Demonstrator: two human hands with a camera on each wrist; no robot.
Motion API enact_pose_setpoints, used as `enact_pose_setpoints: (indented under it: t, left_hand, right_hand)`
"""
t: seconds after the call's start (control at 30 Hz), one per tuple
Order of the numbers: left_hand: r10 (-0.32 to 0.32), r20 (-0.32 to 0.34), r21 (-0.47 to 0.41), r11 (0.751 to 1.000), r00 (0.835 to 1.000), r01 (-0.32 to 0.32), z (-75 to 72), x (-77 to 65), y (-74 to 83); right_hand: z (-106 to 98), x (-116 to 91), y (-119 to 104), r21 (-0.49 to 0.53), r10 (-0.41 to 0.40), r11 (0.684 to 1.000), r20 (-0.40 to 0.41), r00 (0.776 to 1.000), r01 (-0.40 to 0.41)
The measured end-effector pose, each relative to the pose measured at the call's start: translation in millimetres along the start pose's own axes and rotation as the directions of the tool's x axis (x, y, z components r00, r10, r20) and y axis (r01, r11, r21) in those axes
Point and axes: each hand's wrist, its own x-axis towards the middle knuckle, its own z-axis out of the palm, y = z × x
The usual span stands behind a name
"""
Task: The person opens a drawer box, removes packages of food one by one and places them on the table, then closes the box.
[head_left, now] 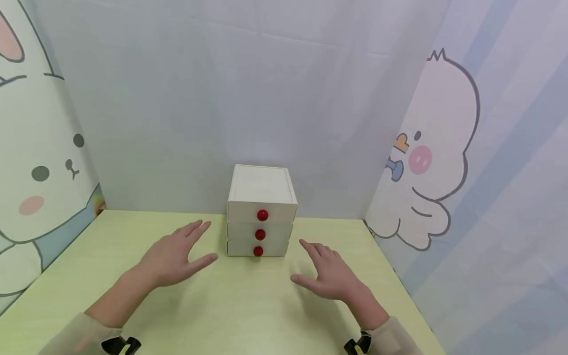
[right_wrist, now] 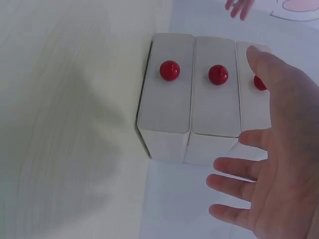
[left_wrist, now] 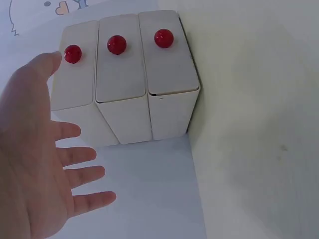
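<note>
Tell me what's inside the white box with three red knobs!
The boxy white drawer unit is shut, hiding whatever might be inside. Only its outside shows, with three shiny round red knobs.

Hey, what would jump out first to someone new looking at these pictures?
Probably the three red knobs, one above another on the front of the white drawer unit near the back edge of the table. Next, the left hand and right hand, open in front, one at each side. Large cartoon figures flank the scene.
</note>
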Motion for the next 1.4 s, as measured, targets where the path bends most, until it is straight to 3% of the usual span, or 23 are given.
enact_pose_setpoints:
  t: [0.17, 0.33, 0.57, 0.77, 1.07, 1.23, 1.4]
  left_hand:
    - [-0.018, -0.028, -0.079, 0.997, 0.999, 0.016, -13.2, 26.6, 2.8]
    - [-0.018, -0.043, -0.106, 0.994, 0.999, 0.013, -26.6, 64.1, 8.7]
    - [-0.028, 0.015, -0.193, 0.981, 0.999, 0.031, -35.7, 120.2, 15.1]
    - [-0.044, 0.059, -0.293, 0.954, 0.997, 0.060, -37.0, 155.8, 14.8]
    - [-0.022, 0.046, -0.320, 0.947, 0.999, 0.036, -31.8, 194.2, 0.8]
    - [-0.020, 0.052, -0.327, 0.944, 0.998, 0.036, -29.4, 205.5, -3.3]
    - [-0.013, 0.070, -0.271, 0.962, 0.997, 0.031, -22.6, 211.6, -2.3]
  right_hand:
    - [0, 10, -8, 0.051, -0.030, 0.998, -0.092, 0.995, 0.035]
    - [-3, 24, -21, 0.095, -0.048, 0.994, -0.136, 0.990, 0.061]
    - [-7, 46, -40, 0.156, -0.076, 0.983, -0.148, 0.986, 0.099]
    - [-9, 68, -57, 0.185, -0.099, 0.974, -0.154, 0.983, 0.127]
    - [-7, 91, -70, 0.197, -0.132, 0.966, -0.187, 0.974, 0.169]
    - [-4, 99, -72, 0.202, -0.122, 0.966, -0.196, 0.973, 0.161]
    - [-1, 107, -74, 0.213, -0.117, 0.964, -0.198, 0.973, 0.159]
